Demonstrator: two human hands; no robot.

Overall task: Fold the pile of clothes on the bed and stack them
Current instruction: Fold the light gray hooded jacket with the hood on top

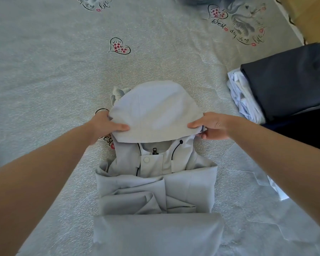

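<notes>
A pale grey hooded jacket [155, 191] lies on the bed in front of me, sleeves folded in across its front and its lower part folded up near me. Its hood [155, 111] is lifted a little off the sheet. My left hand [107, 124] pinches the hood's left edge, thumb on top. My right hand [211, 126] pinches the right edge the same way. A black drawcord and a zip pull show at the collar.
A stack of folded clothes sits at the right: a dark navy garment [288, 84] on top of white ones [242, 97]. The grey printed bedsheet [63, 71] stretches far and left. More fabric [201, 0] lies at the top edge. The bed's edge runs at the upper right.
</notes>
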